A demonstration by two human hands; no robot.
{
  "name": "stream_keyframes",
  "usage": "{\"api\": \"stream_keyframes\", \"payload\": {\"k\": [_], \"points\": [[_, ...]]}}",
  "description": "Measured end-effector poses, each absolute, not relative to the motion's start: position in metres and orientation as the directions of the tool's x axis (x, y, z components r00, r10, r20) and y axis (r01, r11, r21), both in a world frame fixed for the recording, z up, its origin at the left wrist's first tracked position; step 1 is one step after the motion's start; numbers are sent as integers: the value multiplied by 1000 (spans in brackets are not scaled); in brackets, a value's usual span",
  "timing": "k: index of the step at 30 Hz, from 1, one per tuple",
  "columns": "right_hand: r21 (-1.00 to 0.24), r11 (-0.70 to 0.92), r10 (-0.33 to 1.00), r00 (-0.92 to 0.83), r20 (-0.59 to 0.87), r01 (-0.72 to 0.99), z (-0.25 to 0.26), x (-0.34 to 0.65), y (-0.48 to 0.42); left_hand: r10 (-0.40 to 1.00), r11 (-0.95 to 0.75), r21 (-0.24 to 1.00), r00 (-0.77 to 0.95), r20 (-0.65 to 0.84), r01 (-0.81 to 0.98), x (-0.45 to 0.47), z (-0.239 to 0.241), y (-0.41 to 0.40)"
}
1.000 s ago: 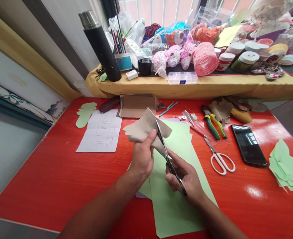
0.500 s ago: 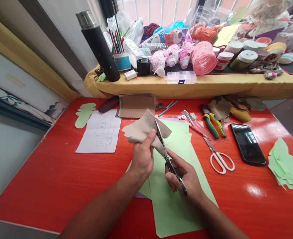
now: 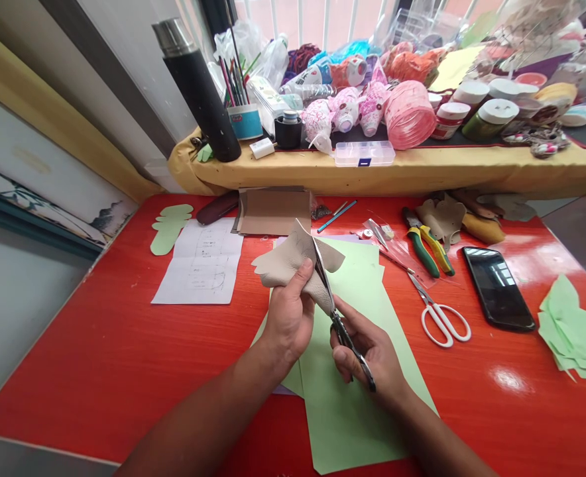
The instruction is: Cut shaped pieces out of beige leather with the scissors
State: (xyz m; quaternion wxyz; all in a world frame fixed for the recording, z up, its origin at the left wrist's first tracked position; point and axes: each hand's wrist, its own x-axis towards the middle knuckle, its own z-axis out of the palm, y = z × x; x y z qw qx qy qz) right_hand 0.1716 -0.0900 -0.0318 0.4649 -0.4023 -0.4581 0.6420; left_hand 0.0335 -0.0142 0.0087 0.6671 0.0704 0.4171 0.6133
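A beige piece of leather with a scalloped left edge and faint drawn lines is pinched in my left hand, thumb on top. My right hand grips a pair of dark-handled scissors, fingers in the loops. Their blades point away from me and lie across the leather, close to my left thumb; part of the leather extends to the right of them. Beneath both hands, green paper sheets lie on the red table.
White-handled scissors, pliers, a phone and green paper scraps lie to the right. A drawn pattern sheet and brown sheets are at the left and back. A black flask stands on the crowded sill.
My left hand and the left part of the leather have shifted slightly right, towards the scissors. My right hand and the scissors are almost where they were.
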Motion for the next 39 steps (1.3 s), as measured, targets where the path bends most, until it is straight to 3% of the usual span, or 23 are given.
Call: {"api": "stream_keyframes", "payload": {"k": [25,39], "points": [[-962,-151,974,-199,-106,-227,-31,165,-91,879,221,637,-133,-458,-738,41,3,-19],[-989,-117,984,-145,-103,-89,-35,169,-96,906,142,728,-208,-368,-670,36,3,-16]]}}
